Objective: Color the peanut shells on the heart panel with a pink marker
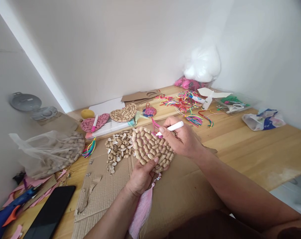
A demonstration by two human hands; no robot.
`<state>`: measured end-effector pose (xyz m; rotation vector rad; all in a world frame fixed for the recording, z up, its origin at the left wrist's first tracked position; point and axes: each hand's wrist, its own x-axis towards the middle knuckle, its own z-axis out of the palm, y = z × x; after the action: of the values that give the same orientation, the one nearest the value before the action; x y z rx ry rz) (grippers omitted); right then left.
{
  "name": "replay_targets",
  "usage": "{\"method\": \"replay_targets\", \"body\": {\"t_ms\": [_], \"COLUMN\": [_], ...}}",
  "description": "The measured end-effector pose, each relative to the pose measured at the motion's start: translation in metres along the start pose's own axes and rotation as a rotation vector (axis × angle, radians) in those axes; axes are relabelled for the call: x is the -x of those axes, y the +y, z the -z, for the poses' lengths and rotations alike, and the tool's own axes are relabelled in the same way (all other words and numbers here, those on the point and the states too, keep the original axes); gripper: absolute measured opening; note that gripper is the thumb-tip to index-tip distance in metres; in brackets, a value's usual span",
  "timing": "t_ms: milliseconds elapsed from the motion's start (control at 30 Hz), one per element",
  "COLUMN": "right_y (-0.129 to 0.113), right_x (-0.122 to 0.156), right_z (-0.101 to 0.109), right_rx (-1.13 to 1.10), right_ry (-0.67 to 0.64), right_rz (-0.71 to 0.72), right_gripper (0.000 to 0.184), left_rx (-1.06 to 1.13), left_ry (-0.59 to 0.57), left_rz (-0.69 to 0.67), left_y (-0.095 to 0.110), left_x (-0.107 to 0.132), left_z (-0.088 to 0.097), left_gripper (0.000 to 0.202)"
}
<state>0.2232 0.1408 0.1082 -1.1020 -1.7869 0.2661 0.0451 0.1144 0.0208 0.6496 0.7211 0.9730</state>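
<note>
1. Peanut-shell panel (150, 146), mid-frame, sits in our left hand (141, 176), thumb pressed over its lower face, fingers curled behind; a pink tassel (142, 209) hangs below.
2. Our right hand (184, 137) pinches a white marker (174, 127), its tip at the panel's upper edge.
3. We judge the colouring early: shells are set, pink shows at that edge, most shells look bare. The pink heart-shaped panel (104, 120), upper left of centre, seems coloured; the plain heart-shaped panel (124, 113) beside it doesn't.
4. We can read no brand: white lettering on the blue-and-white packet (269, 123), at frame right, is too small.
</note>
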Motion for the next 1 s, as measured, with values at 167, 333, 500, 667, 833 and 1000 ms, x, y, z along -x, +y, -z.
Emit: {"method": "replay_targets", "body": {"t_ms": [167,333,500,667,833,1000], "right_y": [0.0000,0.0004,0.0004,0.0049,0.0079,0.0080], "right_x": [0.0001,-0.0005,0.0003,0.0018,0.0027,0.0027], "right_z": [0.0001,-0.0003,-0.0005,-0.0009,-0.0023,-0.0029], "right_rx": [0.015,-0.053,-0.201,-0.141,-0.169,-0.132], "right_ry": [-0.009,0.019,-0.023,0.008,0.063,0.070], "right_rz": [-0.008,-0.016,-0.045,-0.030,-0.040,-0.089], "right_gripper": [0.019,0.021,0.018,0.020,0.019,0.025], "left_rx": [-0.007,-0.023,-0.038,-0.021,-0.017,-0.017], "left_ry": [-0.012,-0.031,-0.060,-0.073,-0.085,-0.093], "left_rz": [0.002,-0.004,-0.010,-0.048,-0.043,-0.045], "left_y": [-0.0001,0.0009,-0.0001,-0.0038,-0.0058,-0.0043], "left_x": [0.0001,0.0003,0.0010,0.0002,-0.0008,0.0002], "left_z": [0.0009,0.0006,-0.0018,0.0000,0.0024,0.0016], "left_gripper": [0.077,0.075,0.070,0.065,0.069,0.071]}}
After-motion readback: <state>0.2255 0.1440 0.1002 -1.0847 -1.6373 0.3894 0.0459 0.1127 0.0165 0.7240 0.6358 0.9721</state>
